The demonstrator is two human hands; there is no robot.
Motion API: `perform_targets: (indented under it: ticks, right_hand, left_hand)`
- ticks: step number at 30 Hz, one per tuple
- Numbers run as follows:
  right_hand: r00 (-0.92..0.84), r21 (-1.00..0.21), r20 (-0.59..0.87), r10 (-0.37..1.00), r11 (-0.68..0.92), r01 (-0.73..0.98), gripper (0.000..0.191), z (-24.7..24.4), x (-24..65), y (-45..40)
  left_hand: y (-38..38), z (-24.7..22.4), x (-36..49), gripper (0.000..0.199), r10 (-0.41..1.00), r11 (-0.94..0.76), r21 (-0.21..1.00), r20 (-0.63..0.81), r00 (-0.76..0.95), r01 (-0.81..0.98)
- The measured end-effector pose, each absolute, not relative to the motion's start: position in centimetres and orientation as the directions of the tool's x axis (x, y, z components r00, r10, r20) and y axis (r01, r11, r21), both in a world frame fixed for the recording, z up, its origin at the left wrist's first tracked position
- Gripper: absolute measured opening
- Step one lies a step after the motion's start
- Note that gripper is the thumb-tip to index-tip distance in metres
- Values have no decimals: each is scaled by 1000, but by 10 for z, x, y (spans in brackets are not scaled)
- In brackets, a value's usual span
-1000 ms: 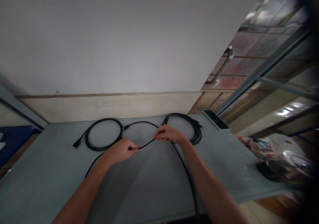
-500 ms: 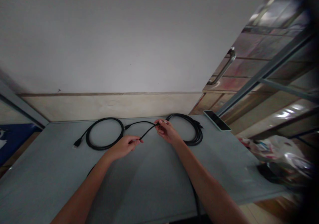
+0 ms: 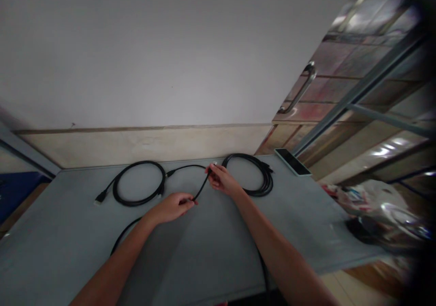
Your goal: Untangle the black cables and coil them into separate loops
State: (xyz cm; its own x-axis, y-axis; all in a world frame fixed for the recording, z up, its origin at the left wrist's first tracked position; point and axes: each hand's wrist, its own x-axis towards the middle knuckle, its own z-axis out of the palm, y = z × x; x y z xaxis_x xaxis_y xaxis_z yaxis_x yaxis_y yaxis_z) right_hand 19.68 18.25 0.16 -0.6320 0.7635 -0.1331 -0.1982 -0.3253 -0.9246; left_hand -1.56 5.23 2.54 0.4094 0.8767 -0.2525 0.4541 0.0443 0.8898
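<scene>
A black cable runs between my two hands above the table. My left hand pinches it at its lower part. Higher and to the right, my right hand is closed on the cable near its end; the fingers hide much of that end. Left of my hands lies a coiled black cable with a connector pointing left. Just behind my right hand rests another coiled black cable. A thin black lead with a plug reaches from the left coil toward my right hand.
The grey table meets a pale wall. A phone-like dark slab with a light edge lies at the back right corner. Beyond the right edge are plastic bags and a metal frame. More cable hangs over the front edge.
My left hand has drawn slightly down and toward me, so the cable between my hands slants more steeply. The view has shifted a little, and more cable shows beside my left forearm.
</scene>
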Motion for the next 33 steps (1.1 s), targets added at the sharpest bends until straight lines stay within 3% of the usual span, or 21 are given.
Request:
perform_targets:
  ticks: [9, 17, 24, 33]
  right_hand:
    - [-670, -931, -86, 737, -299, -209, 34, -5, 188, 179]
    - [-624, -963, -80, 778, -222, -154, 38, -14, 184, 181]
    - [-634, -936, -87, 769, -281, -212, 43, -16, 182, 182]
    - [-654, -884, -107, 749, -373, -283, 37, -12, 186, 183]
  left_hand:
    - [60, 9, -20, 50, 905, 144, 921, -271, 328, 362]
    - [60, 8, -21, 43, 921, 81, 900, -232, 313, 429]
    - [60, 8, -21, 44, 920, 106, 898, -251, 301, 426]
    - [61, 7, -21, 46, 899, 185, 911, -308, 312, 368]
